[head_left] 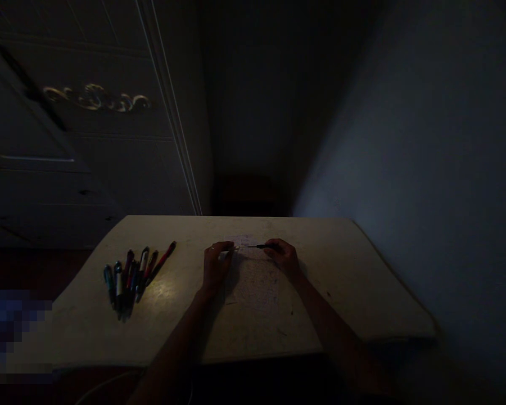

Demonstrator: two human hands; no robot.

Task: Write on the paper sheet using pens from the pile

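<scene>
Above a sheet of paper covered in faint marks, my two hands face each other. My left hand is closed in a pinch on a pale pen part, whose short tip points right. Opposite it, my right hand pinches a dark pen part with a thin end pointing left. The two pieces are roughly in line, and a small gap seems to lie between them. Dim light hides their finer detail, and the fingers cover most of both.
Several pens lie in a loose bunch on the left of the white table. A cabinet with a scrolled ornament stands at the back left. The wall borders the table's right side. Small dark bits lie near the paper.
</scene>
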